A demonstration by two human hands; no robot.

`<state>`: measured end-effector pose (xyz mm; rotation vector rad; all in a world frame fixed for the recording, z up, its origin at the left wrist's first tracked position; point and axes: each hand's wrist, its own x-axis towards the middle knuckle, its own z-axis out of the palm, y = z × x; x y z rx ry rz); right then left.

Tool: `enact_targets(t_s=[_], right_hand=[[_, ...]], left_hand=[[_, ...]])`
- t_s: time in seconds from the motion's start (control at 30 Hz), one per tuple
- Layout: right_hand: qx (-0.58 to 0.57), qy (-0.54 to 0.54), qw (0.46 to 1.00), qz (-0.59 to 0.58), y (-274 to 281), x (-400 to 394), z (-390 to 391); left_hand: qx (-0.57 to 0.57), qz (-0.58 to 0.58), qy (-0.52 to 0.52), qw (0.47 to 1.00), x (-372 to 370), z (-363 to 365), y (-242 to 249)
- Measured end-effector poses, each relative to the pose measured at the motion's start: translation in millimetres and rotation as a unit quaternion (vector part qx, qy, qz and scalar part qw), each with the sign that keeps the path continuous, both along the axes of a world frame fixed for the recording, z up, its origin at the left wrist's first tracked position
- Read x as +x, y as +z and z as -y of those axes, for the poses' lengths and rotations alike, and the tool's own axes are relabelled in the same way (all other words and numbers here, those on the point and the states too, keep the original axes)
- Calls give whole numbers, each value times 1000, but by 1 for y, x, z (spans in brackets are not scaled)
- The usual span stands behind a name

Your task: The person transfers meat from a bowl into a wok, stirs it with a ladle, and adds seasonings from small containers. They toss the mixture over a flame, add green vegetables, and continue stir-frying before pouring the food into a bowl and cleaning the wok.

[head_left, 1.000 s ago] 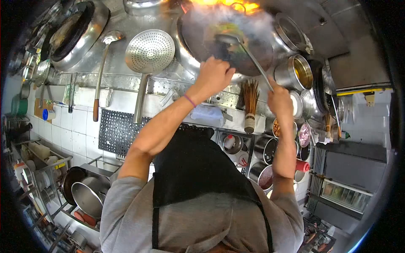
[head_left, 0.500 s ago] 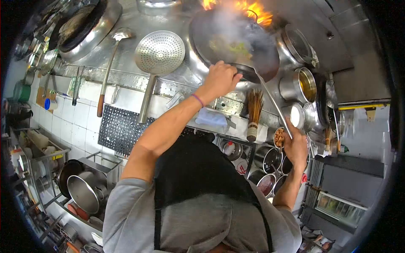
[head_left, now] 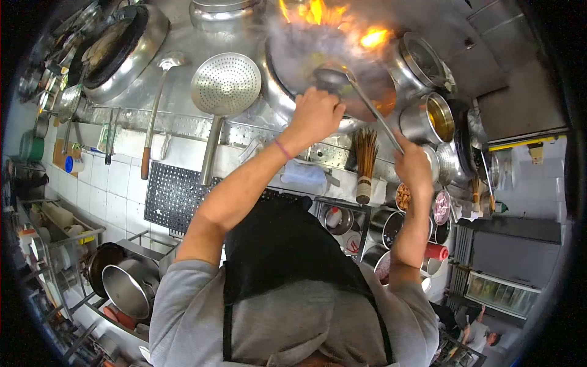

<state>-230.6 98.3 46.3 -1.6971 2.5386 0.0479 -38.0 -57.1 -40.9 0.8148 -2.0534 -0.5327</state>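
Note:
My left hand (head_left: 318, 116) is closed on the near rim of the wok (head_left: 386, 92), which sits over the burner amid smoke and flames. What lies in the wok is mostly hidden by smoke. To the right, my right hand (head_left: 414, 162) grips the handle of a metal ladle (head_left: 367, 101); the ladle's bowl is raised over the wok's near side. Below the wok, a bamboo brush (head_left: 365, 165) stands beside a folded blue cloth (head_left: 304, 175).
A perforated strainer (head_left: 226, 84) and another ladle (head_left: 156, 116) lie left of the wok. Flames (head_left: 324, 13) rise behind it. On the right are a pot of yellow liquid (head_left: 438, 118) and several ingredient containers. Another person (head_left: 480, 336) shows at the lower right.
My right hand has moved up and slightly left, lifting the ladle's bowl into view. The flames have spread and the smoke is thicker. Another person has come into view at the lower right.

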Motion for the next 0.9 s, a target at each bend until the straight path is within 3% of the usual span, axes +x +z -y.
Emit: enact_targets(t_s=[0.1, 0.23, 0.37, 0.5, 0.6, 0.67, 0.7, 0.8, 0.9], right_hand=[[-48, -53, 997, -12, -29, 7, 21], [-161, -25, 987, 13, -26, 1, -8], [-93, -7, 993, 66, -5, 4, -41], [-52, 21, 996, 66, 10, 12, -56], [0, 22, 999, 48, 45, 18, -68], [-9, 34, 998, 61, 56, 10, -74], [-7, 45, 996, 76, 61, 8, -78], [-4, 37, 998, 55, 61, 15, -60], [4, 13, 1000, 16, 30, 8, -21]], left_hand=[[13, 30, -43, 999, 11, -20, -46], [55, 49, -79, 994, 40, -69, -63], [20, 37, -65, 997, 27, -35, -20], [-19, -18, -28, 999, 1, -2, -16], [13, 39, -38, 998, 6, -12, -11], [139, 178, -116, 967, 27, -42, 16], [141, 181, -120, 966, 27, -42, 27], [65, 59, -56, 995, 18, -35, 50], [34, 29, -33, 998, 0, -1, 31]])
